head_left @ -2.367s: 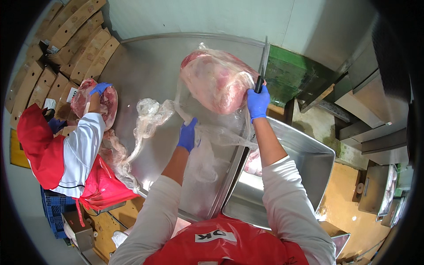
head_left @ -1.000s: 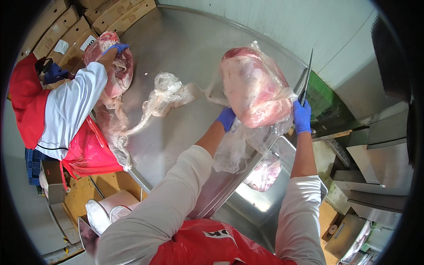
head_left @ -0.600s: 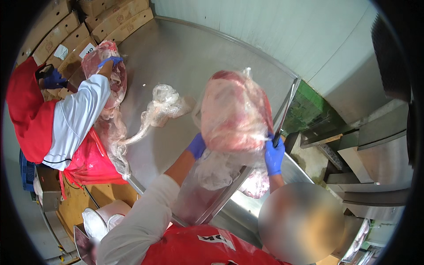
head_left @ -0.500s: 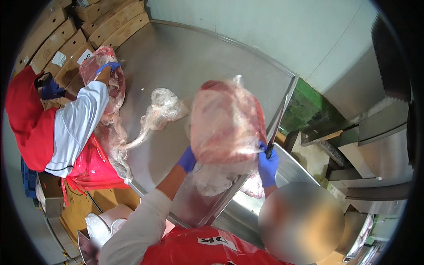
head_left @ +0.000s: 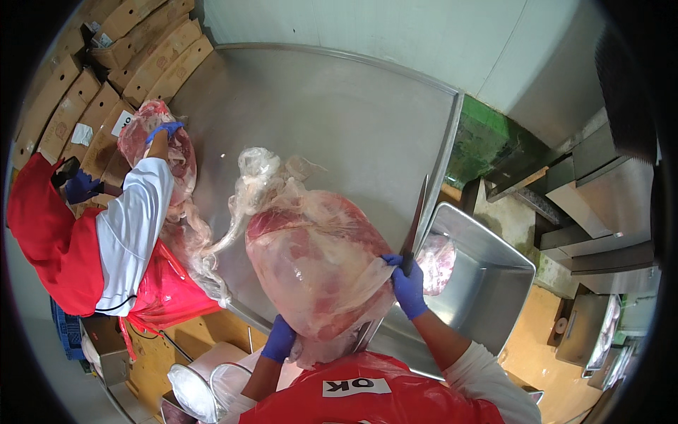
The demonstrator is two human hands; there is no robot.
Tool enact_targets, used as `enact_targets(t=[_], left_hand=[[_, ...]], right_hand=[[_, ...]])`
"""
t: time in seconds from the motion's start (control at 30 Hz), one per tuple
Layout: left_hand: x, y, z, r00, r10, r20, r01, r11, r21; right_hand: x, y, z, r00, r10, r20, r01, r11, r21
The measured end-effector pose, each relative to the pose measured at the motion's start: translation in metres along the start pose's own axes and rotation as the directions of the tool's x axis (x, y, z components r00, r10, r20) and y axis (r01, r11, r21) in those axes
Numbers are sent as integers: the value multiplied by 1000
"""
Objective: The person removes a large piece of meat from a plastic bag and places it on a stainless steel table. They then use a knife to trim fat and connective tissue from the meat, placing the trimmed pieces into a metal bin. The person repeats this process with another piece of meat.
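Meat cut (head_left: 318, 265) seems heavy, soft, slippery, best cradled underneath; left hand (head_left: 280, 339) touches it, closure unclear; right hand (head_left: 408, 286) clasps knife (head_left: 416, 227).

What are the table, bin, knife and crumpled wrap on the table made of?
Table: likely stainless steel, satin; dull grey sheen.
Bin: likely stainless too, shinier; bright reflections on its walls.
Knife: blade probably steel, thin and tapering; dark handle perhaps plastic, mostly hidden.
Wrap: probably thin plastic film, glossy; see-through with bright creases.
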State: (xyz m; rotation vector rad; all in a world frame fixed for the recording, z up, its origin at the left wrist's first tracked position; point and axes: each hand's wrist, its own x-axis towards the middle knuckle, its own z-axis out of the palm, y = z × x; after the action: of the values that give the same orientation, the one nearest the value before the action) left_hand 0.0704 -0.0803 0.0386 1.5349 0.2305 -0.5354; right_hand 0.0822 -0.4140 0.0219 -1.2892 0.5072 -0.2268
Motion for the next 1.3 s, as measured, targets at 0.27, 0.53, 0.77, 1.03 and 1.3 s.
enact_targets(t=[0.27,0.53,0.77,1.03,1.3], left_hand=[[8,118,27,980,7,198,-61,962,266],[91,198,159,883,341,321,-374,926,45],[55,102,120,935,-167,312,11,896,444],[1,53,3,974,-184,132,92,854,513],[-12,89,10,972,204,-117,-63,705,706]], right_hand=[[58,-8,-20,966,247,-78,-221,942,253],[197,-77,-20,884,-66,-463,270,880,392],[213,-52,-77,938,-34,-346,101,979,176],[118,4,-78,964,-140,-228,139,990,-21],[32,0,-96,923,101,-371,-128,991,-49]])
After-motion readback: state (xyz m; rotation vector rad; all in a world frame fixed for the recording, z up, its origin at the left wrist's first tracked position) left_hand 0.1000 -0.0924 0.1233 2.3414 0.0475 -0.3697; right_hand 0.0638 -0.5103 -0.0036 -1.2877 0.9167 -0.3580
